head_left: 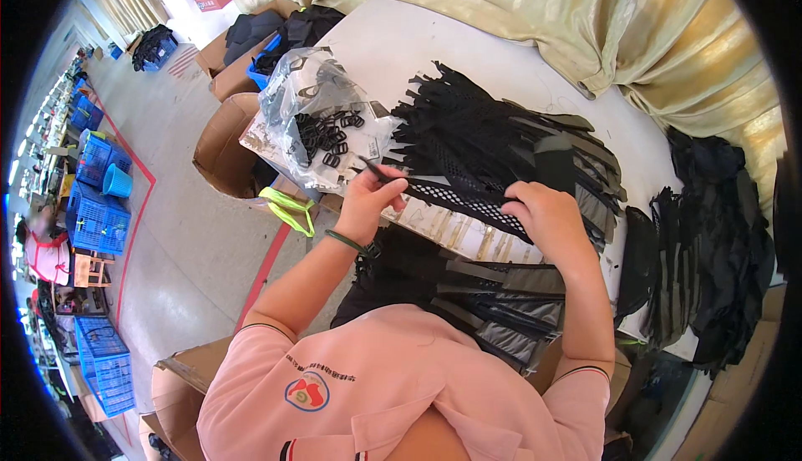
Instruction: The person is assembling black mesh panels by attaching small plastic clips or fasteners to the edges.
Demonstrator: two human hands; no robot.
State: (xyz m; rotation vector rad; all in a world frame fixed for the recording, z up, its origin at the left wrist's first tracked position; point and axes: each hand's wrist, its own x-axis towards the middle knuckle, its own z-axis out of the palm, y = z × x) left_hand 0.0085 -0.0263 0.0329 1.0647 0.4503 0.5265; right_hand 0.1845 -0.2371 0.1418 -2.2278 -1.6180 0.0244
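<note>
A black mesh strap (461, 200) stretches between my two hands above the table's near edge. My left hand (372, 200) pinches its narrow black end, which pokes up past the fingers. My right hand (541, 215) is closed on the wider end of the same strap. Just beyond lies a large heap of black mesh straps (468, 123), their ends fanned out to the left. Left of the heap, black plastic buckles (326, 137) spill from a clear plastic bag (302, 85). More dark straps (493, 302) rest across my lap.
The white table (401, 27) runs along a gold curtain (685, 52). Further black pieces (718, 235) hang at the right. Open cardboard boxes (224, 139) stand left of the table, near a neon yellow strip (289, 210). Blue crates (102, 219) line the far left, where another person (48, 254) sits.
</note>
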